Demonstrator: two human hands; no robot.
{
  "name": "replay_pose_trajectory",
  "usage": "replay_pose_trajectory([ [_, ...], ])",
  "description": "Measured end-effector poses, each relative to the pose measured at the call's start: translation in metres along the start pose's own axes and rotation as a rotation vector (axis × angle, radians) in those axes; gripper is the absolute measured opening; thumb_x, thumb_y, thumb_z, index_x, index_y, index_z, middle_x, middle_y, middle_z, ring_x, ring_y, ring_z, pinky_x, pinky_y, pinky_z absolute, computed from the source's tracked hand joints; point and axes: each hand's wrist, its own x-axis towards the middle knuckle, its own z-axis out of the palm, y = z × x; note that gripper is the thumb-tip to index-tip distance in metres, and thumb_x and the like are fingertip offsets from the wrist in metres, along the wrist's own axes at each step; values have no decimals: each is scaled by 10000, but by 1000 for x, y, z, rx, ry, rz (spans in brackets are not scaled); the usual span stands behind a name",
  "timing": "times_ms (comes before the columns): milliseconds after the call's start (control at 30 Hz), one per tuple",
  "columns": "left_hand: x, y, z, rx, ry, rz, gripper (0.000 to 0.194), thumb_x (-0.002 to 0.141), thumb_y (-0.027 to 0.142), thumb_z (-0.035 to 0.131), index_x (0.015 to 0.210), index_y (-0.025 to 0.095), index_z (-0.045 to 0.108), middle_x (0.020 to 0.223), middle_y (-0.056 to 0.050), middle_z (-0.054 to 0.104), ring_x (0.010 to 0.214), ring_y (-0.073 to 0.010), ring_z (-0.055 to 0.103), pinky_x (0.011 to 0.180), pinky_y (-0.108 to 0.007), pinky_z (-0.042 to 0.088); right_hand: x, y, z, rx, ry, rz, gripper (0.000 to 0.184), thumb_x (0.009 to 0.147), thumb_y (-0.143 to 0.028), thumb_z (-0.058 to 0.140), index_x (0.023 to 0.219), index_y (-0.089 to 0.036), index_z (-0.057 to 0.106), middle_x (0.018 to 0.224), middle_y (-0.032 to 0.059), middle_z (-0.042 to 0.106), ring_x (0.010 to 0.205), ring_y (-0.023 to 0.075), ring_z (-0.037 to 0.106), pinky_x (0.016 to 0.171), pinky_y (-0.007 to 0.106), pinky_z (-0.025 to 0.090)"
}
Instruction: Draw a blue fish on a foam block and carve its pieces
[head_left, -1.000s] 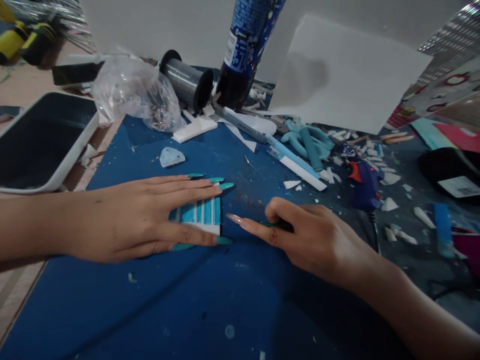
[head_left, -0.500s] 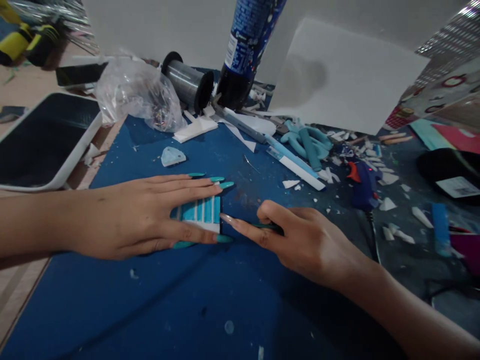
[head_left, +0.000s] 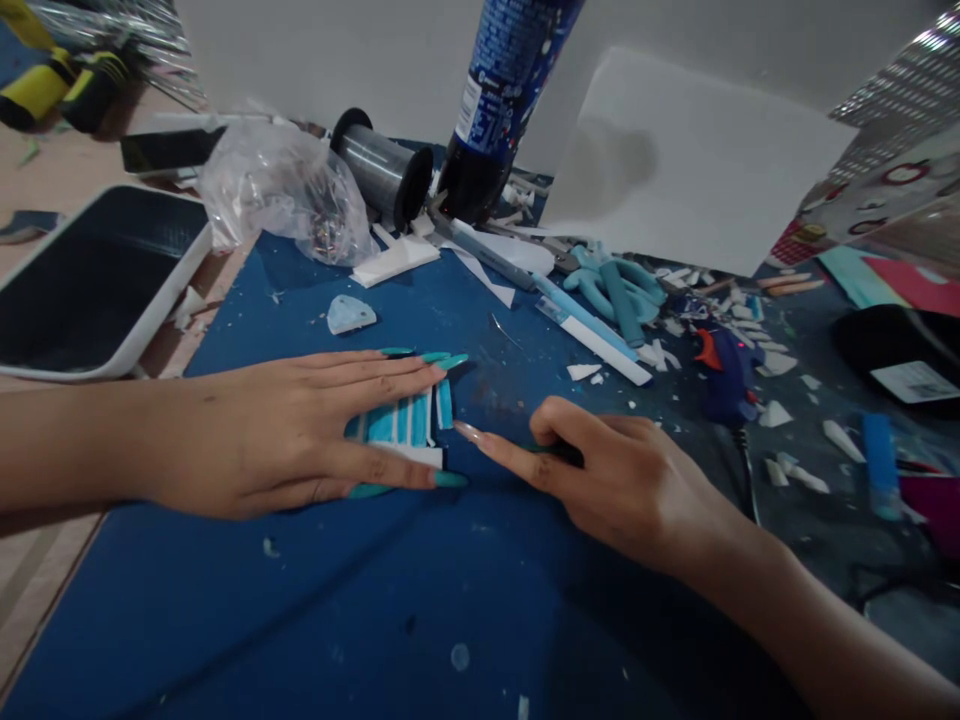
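From my feed, the blue striped piece (head_left: 401, 425) lies flat on the dark blue surface (head_left: 465, 590), under the left hand (head_left: 277, 435) and showing in the gap between its index and middle fingers. It looks thin and light, fairly stiff but easily snapped across the narrow white bands, and I judge the smooth face could slide if pushed sideways. A narrow blue strip (head_left: 445, 405) sits at its far right end, slightly askew, with a slim gap between them; being so slight, it would skid or flip under a careless nudge. I'd take the piece by its long outer edges, pressing down rather than squeezing, and the strip by its two ends. The left hand is palm down with its fingers apart, clamped on nothing, the forearm coming in low and nearly level from the left. The right hand (head_left: 630, 490) reaches in from the lower right, its index finger straight and its tip just beside the strip's near end; whether they touch, I can't tell. Its other visible fingers are bent inward, and I can't tell whether they close on anything.
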Motion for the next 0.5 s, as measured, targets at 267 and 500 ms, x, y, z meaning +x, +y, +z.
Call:
replay_pose_trajectory([
  [267, 2, 6, -4, -31, -3, -65, 681, 1108, 278, 537, 1684, 526, 272, 1835, -6, -129, 1679, -438, 62, 1227, -698, 411, -1, 7, 3, -30, 6, 78, 600, 963, 69, 401, 1438, -210, 639, 877, -2, 555, 541, 89, 425, 497, 204, 328],
  [500, 4, 3, -4, -75, 68, 2, 539, 1141, 406, 477, 1663, 494, 372, 1832, 25, -89, 1668, -452, 83, 1263, -704, 336, -2, 2, 11, 65, 112, 203, 611, 969, 47, 447, 1449, -272, 650, 881, -14, 460, 578, 91, 421, 491, 211, 310],
])
